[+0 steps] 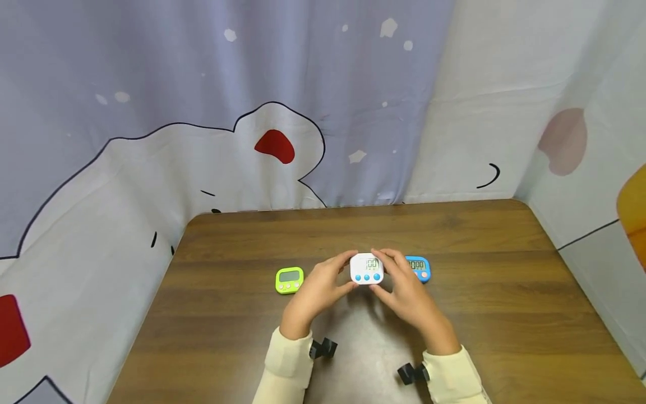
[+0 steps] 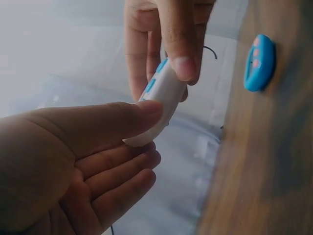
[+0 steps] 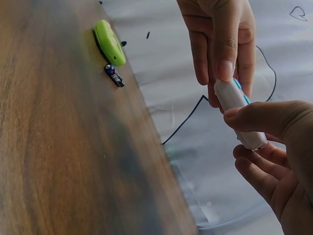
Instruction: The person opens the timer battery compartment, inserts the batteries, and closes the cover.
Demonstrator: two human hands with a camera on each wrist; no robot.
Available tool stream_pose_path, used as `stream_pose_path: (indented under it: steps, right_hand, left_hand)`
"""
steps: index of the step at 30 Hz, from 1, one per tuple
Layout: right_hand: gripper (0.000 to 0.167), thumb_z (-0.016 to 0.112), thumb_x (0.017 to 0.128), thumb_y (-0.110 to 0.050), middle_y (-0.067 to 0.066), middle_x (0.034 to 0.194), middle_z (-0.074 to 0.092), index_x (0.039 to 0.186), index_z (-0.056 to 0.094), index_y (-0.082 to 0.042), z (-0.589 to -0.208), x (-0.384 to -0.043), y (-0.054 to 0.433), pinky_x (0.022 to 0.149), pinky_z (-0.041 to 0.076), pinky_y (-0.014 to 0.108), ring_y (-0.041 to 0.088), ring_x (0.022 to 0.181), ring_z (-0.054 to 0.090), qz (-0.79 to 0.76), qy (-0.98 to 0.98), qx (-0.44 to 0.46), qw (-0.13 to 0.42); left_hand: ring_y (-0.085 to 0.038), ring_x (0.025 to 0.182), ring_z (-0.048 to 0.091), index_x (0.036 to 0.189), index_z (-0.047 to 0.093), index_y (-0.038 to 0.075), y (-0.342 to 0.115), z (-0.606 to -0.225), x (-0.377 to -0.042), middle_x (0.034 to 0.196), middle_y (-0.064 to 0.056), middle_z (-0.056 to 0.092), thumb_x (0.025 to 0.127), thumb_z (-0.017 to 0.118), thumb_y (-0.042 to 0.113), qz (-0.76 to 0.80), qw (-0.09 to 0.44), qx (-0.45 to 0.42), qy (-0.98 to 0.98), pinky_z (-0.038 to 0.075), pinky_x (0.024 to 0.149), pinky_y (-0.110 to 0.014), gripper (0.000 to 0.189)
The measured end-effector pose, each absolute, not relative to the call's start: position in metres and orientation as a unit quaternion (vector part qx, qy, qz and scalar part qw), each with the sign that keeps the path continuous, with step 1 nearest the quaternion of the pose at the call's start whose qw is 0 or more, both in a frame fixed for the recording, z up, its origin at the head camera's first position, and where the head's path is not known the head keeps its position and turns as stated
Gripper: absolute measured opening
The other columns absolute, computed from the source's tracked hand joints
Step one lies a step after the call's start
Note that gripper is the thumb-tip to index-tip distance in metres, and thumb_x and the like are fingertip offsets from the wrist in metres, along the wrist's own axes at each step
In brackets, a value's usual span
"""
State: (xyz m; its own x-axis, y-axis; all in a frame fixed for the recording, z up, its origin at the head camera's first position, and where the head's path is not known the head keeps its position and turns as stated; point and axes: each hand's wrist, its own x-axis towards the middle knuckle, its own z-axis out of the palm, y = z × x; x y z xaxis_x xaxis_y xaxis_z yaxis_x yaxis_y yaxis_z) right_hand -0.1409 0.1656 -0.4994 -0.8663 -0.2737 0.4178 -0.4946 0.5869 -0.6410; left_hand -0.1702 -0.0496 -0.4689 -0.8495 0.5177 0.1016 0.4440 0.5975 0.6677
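Midway between the side edges of the wooden tabletop (image 1: pixel 504 303), a white timer (image 1: pixel 367 270) is hanging above the surface, with both hands holding it. The left hand (image 1: pixel 315 290) is pinching one end between thumb and fingers, and the right hand (image 1: pixel 410 292) is pinching the other the same way, so both grips are narrow. Only small areas of skin are bearing on the smooth, rounded casing; if one thumb slipped, or the hands pulled unevenly, the timer could twist loose and strike the wood. A fingertip straying onto the face could press a button by accident. Left of centre, a small dark battery (image 3: pixel 114 76) is lying beside a green timer (image 3: pixel 109 43); being cylindrical, it could roll toward an edge if a sleeve brushed it. A blue timer (image 1: pixel 423 269), sitting right of centre partly behind the right hand, could be nudged by the knuckles.

The white shell is looking like glossy plastic, with softened corners, a grey display and round blue buttons. The tabletop is showing brown grain and a rounded far-left corner, while printed cloth (image 1: pixel 171 174) is hanging in soft folds beyond its far edge.
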Motion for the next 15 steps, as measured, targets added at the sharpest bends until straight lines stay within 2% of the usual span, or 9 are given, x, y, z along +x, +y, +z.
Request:
stream_pose_path:
  steps: [7, 15]
  right_hand:
    - [0.072, 0.085, 0.075, -0.012, 0.010, 0.129, 0.047, 0.138, 0.050, -0.005, -0.501, -0.141, 0.164, 0.096, 0.048, 0.043, 0.025, 0.117, 0.051, 0.379, -0.885, 0.228, 0.147]
    - [0.070, 0.086, 0.075, -0.017, 0.009, 0.128, 0.049, 0.135, 0.050, -0.003, -0.502, -0.146, 0.161, 0.097, 0.046, 0.042, 0.023, 0.116, 0.051, 0.370, -0.883, 0.247, 0.152]
  left_hand:
    - [-0.022, 0.121, 0.056, 0.144, 0.045, 0.012, -0.055, -0.470, -0.170, 0.137, -0.004, 0.056, 0.087, 0.076, 0.021, 0.329, 0.046, 0.282, 0.900, 0.048, 0.098, -0.037, 0.066]
    - [-0.020, 0.128, 0.050, 0.147, 0.043, 0.015, -0.063, -0.471, -0.170, 0.140, -0.005, 0.053, 0.088, 0.075, 0.025, 0.301, 0.034, 0.290, 0.908, 0.044, 0.103, -0.038, 0.068]
